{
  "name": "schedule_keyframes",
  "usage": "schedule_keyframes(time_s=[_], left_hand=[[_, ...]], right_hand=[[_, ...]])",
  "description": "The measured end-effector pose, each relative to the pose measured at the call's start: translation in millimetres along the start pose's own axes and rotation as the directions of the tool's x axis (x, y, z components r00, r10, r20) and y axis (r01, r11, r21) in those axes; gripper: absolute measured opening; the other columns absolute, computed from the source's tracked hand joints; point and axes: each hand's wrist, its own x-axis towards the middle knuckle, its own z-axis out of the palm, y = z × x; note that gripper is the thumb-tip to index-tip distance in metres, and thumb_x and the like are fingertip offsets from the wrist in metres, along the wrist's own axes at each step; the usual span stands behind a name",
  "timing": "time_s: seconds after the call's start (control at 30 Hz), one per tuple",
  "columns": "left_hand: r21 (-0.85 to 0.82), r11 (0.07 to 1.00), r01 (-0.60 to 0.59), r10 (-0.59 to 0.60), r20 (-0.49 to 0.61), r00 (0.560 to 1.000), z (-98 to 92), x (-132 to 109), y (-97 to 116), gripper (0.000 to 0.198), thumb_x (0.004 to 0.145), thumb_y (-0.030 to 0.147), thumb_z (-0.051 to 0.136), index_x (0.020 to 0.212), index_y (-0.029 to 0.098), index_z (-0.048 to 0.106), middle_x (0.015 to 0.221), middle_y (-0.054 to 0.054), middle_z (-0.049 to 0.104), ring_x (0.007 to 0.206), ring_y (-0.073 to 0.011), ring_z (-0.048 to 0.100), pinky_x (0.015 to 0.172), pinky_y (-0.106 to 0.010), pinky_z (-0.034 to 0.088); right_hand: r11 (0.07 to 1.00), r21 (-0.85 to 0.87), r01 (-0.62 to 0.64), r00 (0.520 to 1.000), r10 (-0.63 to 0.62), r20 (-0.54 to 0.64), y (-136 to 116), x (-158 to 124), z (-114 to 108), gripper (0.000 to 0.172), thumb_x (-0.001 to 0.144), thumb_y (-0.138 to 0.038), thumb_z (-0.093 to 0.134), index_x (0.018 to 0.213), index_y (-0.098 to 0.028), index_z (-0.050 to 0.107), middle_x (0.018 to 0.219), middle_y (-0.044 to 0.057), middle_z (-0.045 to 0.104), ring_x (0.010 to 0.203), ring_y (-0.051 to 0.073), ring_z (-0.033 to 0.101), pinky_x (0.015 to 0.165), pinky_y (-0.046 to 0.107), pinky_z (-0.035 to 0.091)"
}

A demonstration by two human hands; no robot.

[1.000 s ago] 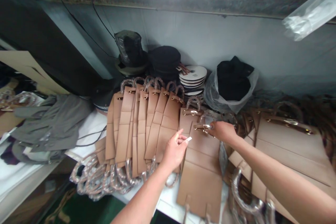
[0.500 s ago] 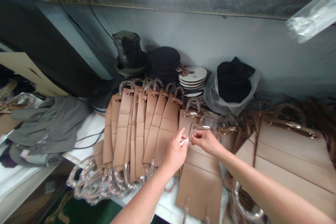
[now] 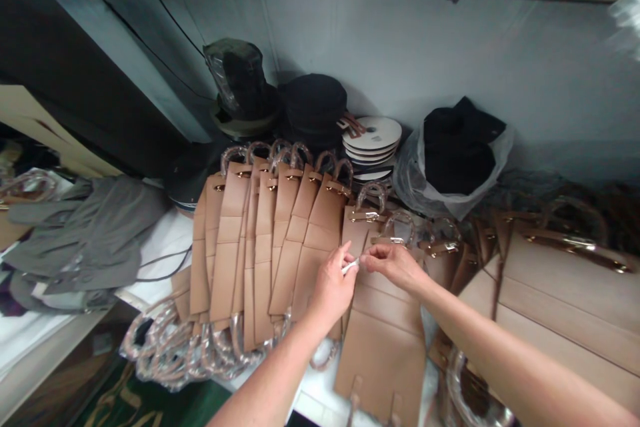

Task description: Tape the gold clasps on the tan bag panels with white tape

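Far to my left a heap of grey cloth (image 3: 85,247) lies on the white table (image 3: 170,240). Next to it a fanned row of tan leather panels (image 3: 270,240) overlaps like cards, each with a plastic-wrapped handle (image 3: 235,155) at its far end and more wrapped loops bunched at the near edge.

My left hand (image 3: 333,287) hovers over the right end of that row, thumb and forefinger pinched shut on a small white strip (image 3: 350,266) — the strip sits between my two hands. My right hand (image 3: 395,265) meets it from the other side, fingertips closed on the same strip's far end, so both grips hold it at once, just above the single tan panel (image 3: 385,333) that lies flat under my wrists.

Behind, against the wall, stand a wrapped black spool (image 3: 240,80), a stack of white reels (image 3: 373,140) and a clear bag of black material (image 3: 457,153). To my right lie larger tan pieces (image 3: 560,307) — one with a gold bar (image 3: 580,248).
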Motion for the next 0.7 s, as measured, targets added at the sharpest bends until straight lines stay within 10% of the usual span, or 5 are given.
schedule_keyframes(time_s=[0.27, 0.57, 0.7], left_hand=[[-0.046, 0.999, -0.016, 0.016, 0.001, 1.0, 1.0, 3, 3, 0.036, 0.087, 0.021, 0.062, 0.122, 0.02, 0.069, 0.104, -0.007, 0.071, 0.091, -0.0187, 0.067, 0.087, -0.032, 0.053], [-0.338, 0.885, 0.319, -0.257, 0.218, 0.942, 10.2, 10, 4, 0.028, 0.085, 0.042, 0.061, 0.096, 0.017, 0.067, 0.053, 0.005, 0.056, 0.042, -0.0088, 0.046, 0.043, -0.019, 0.034], [-0.538, 0.697, 0.474, -0.403, 0.254, 0.88, 30.2, 23, 10, 0.021, 0.078, 0.038, 0.067, 0.082, 0.02, 0.057, 0.045, 0.012, 0.036, 0.036, -0.0055, 0.03, 0.038, -0.017, 0.016]], right_hand=[[1.0, 0.01, 0.02, 1.0, -0.02, 0.014, -6, -2, 5, 0.016, 0.076, -0.033, 0.063, 0.072, -0.018, 0.067, 0.066, -0.003, 0.062, 0.062, 0.013, 0.052, 0.062, 0.025, 0.037], [0.99, -0.05, 0.131, 0.989, -0.127, 0.08, -8, 2, -11, 0.018, 0.082, -0.034, 0.062, 0.074, -0.018, 0.066, 0.066, -0.002, 0.059, 0.062, 0.013, 0.049, 0.059, 0.025, 0.036], [0.977, -0.093, 0.19, 0.981, -0.186, 0.052, -6, 8, -17, 0.017, 0.082, -0.032, 0.064, 0.073, -0.018, 0.066, 0.069, -0.001, 0.061, 0.066, 0.014, 0.052, 0.063, 0.026, 0.039]])
